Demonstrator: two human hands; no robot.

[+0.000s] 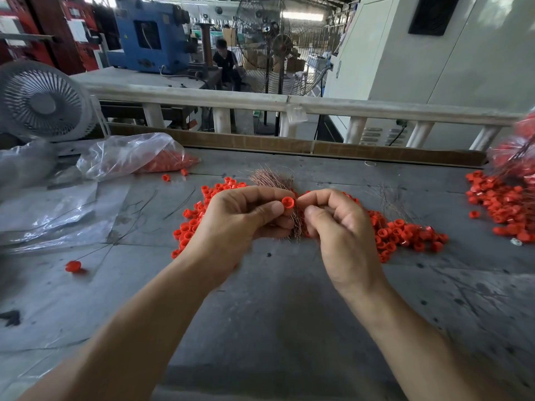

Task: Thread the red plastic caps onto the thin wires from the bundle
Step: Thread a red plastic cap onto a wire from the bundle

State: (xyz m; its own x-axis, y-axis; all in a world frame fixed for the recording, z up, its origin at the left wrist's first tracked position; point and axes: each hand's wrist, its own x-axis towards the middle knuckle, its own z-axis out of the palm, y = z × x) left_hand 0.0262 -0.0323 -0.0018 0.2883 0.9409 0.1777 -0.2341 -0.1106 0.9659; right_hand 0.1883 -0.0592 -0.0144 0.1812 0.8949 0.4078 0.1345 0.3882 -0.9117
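One red cap (287, 202) pinched in left hand (243, 218) above the desk (275, 299), wire bundle (273, 180) clutched beneath. Right hand (338, 227) fingers pinch, probably a wire, too thin to confirm. Mid-threading; next needs tip aligned with cap hole.

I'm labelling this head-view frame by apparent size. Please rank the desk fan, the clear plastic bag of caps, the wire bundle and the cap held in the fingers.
1. desk fan
2. plastic bag, close to the fan, so that order is unsure
3. wire bundle
4. red cap, pinched by the left hand
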